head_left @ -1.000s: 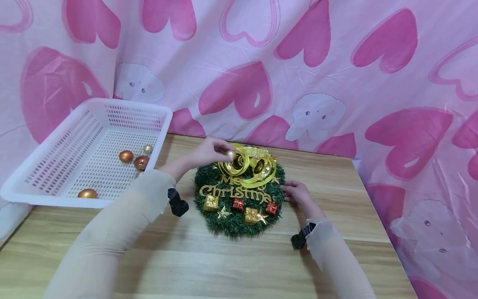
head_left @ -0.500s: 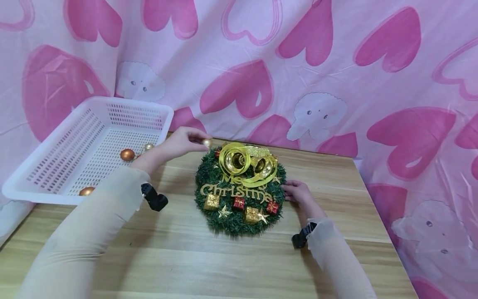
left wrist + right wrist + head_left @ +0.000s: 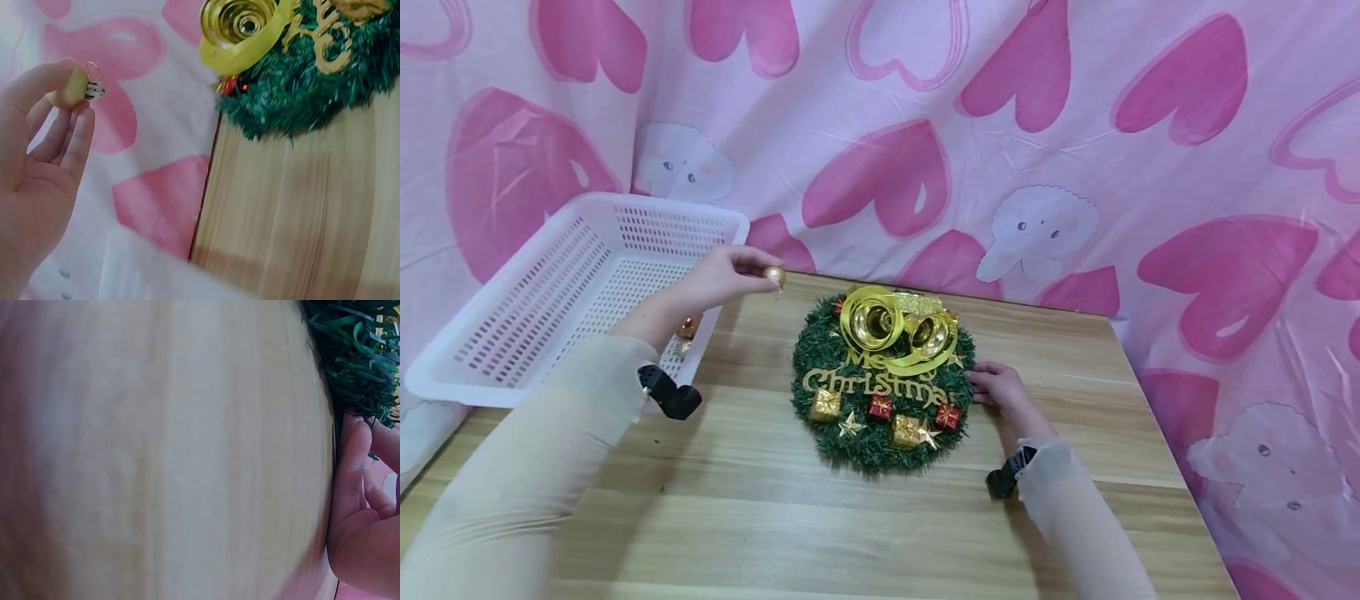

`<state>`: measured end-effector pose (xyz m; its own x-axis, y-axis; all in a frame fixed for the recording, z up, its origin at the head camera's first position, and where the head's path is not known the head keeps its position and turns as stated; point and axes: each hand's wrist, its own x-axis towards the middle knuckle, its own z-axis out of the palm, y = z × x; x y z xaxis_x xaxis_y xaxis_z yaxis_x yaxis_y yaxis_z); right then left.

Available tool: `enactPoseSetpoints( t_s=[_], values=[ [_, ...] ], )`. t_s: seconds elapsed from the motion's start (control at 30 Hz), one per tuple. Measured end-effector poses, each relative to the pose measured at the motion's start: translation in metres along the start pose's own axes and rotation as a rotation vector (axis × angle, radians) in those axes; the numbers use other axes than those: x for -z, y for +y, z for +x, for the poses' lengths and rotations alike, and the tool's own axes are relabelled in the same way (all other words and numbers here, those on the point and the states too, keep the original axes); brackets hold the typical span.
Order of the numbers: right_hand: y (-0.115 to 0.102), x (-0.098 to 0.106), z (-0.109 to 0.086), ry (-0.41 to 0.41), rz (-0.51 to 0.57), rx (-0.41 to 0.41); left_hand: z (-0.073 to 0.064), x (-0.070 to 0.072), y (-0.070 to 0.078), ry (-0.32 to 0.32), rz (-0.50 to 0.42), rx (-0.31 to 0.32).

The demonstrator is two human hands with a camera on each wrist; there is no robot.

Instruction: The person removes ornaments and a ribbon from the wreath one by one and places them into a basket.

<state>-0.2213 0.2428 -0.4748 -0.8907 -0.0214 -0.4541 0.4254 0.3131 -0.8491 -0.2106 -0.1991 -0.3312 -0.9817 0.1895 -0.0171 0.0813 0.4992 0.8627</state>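
Between thumb and fingers, my left hand point(image 3: 722, 271) pinches a small gold Christmas bauble point(image 3: 775, 276), held up beside the basket's right rim. Its metal cap and wire loop point(image 3: 95, 78) show in the left wrist view. A green Christmas wreath point(image 3: 820, 446) lies on the table, with gold bells point(image 3: 874, 321), yellow ribbon, a "Merry Christmas" sign point(image 3: 880, 386), little gift boxes and stars on it. At its right edge, my right hand point(image 3: 1000, 387) grips the tinsel point(image 3: 362, 369) between thumb and fingers, the tips partly hidden in the green strands.
On the left stands a white perforated plastic basket point(image 3: 568, 242); a copper-coloured bauble point(image 3: 688, 327) shows inside, other contents lie behind my left arm. The wooden table point(image 3: 850, 542) ends at a pink heart-patterned curtain point(image 3: 880, 175).
My left hand has moved left from over the wreath's bells towards the basket, carrying the gold bauble. The right hand has stayed at the wreath's edge.
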Motion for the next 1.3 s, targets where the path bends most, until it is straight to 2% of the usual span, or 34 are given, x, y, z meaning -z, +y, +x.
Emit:
enactPoseSetpoints(
  t_s=[0.17,0.4,0.67,0.9,1.03,1.3],
  values=[
    [-0.001,-0.001,-0.001,-0.005,0.006,-0.006,-0.008,0.014,-0.006,0.032,0.009,0.038],
    [-0.003,0.000,-0.002,-0.006,0.014,-0.013,-0.018,0.032,-0.015,0.069,-0.018,0.054],
    [-0.002,0.000,-0.001,-0.005,0.012,-0.019,-0.028,0.050,-0.029,0.120,0.048,0.059],
    [-0.001,0.000,0.000,-0.009,0.000,-0.013,-0.039,0.063,-0.040,0.125,0.093,0.102],
    [-0.002,0.000,0.001,-0.006,0.002,-0.017,-0.044,0.068,-0.047,0.134,0.089,0.102],
    [-0.003,0.000,-0.001,-0.010,0.010,-0.021,-0.053,0.081,-0.067,0.157,0.114,0.129]
  ],
)
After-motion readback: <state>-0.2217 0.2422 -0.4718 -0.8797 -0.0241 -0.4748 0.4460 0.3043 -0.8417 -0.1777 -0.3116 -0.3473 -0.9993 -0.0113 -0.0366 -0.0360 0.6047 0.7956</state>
